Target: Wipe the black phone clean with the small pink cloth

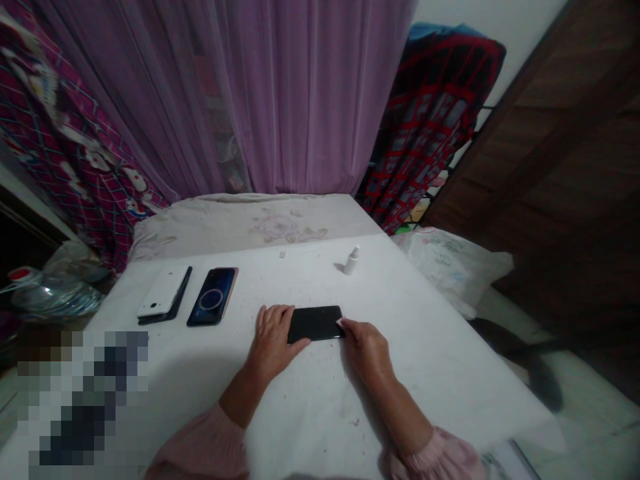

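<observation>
A black smartphone (pixel 316 323) lies flat on the white-covered table, its long side running left to right. My left hand (pixel 273 340) grips its left end, thumb along the near edge and fingers at the far side. My right hand (pixel 367 347) is closed in a pinch at the phone's right end. Between its fingertips shows a small pale pink-white piece of cloth or tissue (pixel 341 323), touching the screen; most of it is hidden by the fingers. Beyond the phone, to the right, a small white spray bottle (pixel 352 261) stands upright.
Left of my hands lie a stack with a white phone (pixel 163 293) on top and another with a dark blue phone (pixel 213 298). A tiny pale square (pixel 283 255) rests farther back. A blurred-out patch covers the table's near left. Purple curtains (pixel 300 100) hang behind the table.
</observation>
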`<state>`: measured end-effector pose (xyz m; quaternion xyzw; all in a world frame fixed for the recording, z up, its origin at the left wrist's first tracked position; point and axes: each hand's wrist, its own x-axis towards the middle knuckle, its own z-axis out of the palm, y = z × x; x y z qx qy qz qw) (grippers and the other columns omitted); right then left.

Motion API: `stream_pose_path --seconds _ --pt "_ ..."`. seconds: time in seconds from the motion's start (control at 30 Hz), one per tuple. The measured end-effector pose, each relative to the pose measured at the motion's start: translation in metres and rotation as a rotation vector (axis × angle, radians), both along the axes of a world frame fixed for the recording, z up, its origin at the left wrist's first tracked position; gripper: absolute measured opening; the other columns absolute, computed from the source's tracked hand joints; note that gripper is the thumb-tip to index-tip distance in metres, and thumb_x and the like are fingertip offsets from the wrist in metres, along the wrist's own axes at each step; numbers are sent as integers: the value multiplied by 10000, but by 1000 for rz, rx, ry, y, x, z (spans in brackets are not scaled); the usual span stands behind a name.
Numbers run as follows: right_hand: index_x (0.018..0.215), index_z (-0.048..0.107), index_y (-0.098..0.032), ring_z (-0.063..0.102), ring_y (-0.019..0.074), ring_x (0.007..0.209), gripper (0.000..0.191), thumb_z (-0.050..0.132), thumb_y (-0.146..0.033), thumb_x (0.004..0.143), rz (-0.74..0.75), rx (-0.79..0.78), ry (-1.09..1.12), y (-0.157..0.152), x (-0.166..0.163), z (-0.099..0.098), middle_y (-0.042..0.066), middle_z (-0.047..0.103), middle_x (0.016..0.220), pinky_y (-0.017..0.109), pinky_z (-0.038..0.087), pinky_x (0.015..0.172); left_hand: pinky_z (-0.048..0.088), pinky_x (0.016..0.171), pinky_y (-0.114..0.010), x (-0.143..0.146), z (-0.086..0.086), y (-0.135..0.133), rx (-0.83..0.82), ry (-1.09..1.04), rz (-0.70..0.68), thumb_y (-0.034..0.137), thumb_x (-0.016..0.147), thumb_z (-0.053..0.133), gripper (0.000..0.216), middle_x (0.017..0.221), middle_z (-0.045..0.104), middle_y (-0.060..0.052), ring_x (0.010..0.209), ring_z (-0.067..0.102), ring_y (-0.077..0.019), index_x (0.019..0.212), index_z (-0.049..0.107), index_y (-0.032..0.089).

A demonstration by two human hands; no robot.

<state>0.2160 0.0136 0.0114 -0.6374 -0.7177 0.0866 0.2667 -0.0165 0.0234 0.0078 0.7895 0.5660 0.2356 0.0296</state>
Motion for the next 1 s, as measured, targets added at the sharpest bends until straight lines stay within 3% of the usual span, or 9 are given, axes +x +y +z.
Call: stream_pose_path --seconds 0.13,0.43,0.77,0.87,1.0 --pt "1025 748 -235 694 199 906 288 507 -175 880 35 6 15 -13 7 -2 61 761 982 288 524 826 223 1139 -594 -1 -1 1 -27 -16 -21 462 830 634 585 1249 583 -144 1229 500 -320 1311 488 164" --pt "1007 754 -225 690 217 934 251 528 -202 900 -31 -70 3 52 -16 15 63 762 981 310 503 871 196 1142 -607 0 0 2 -60 -6 -18 448 834 632 573 1273 576 -141 1282 461 -329 1313 471 178" --pt "1012 742 -231 673 201 960 295 493 -158 872 8 21 47 37 1 4 49 752 1029 320 501 885 234 1142 -567 5 -1 -1 5 0 40 543 793 663 669 1256 594 -141 1217 517 -322 1327 479 184" --pt "1017 732 -214 662 212 953 278 484 -178 894 14 72 14 41 -3 5 61 748 1026 333 489 885 209 1147 -579 -4 -7 -3 -33 17 9 576 796 636 753 1341 562 -152 1283 477 -333 1404 410 194" --pt "1061 721 -178 645 245 1017 289 485 -147 897 88 136 -61 35 -22 -1 103 723 1124 371 483 894 206 1153 -576 -15 -12 -7 -35 16 39 539 829 599 692 1379 548 -150 1318 456 -330 1402 418 196"
